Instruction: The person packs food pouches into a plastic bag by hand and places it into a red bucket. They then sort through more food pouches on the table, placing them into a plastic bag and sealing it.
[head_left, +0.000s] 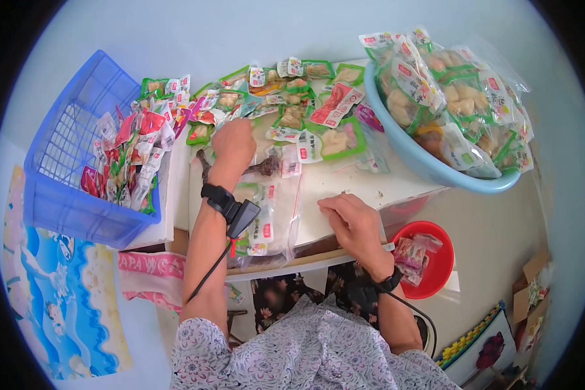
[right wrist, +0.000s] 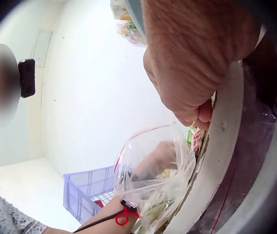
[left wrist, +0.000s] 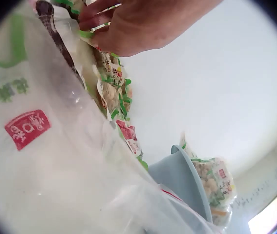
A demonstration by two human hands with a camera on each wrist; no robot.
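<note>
The left hand [head_left: 234, 144] reaches over the pile of small food packets [head_left: 292, 116] at the back of the table; in the left wrist view its bent fingers touch a green-edged packet, and the grip is partly hidden. A clear zip bag [head_left: 281, 214] with packets inside lies on the table below the left forearm. A dark brown piece [head_left: 264, 166] lies by the left wrist. The right hand [head_left: 354, 224] is over the table's front edge, right of the bag, with loosely bent fingers and nothing visible in them.
On the left stands a blue basket [head_left: 78, 205] of red and white packets. A light blue basin [head_left: 413, 153] heaped with bagged food stands at the right. Below it is a red bucket [head_left: 446, 260] with packets. White table surface [head_left: 331, 185] shows between bag and basin.
</note>
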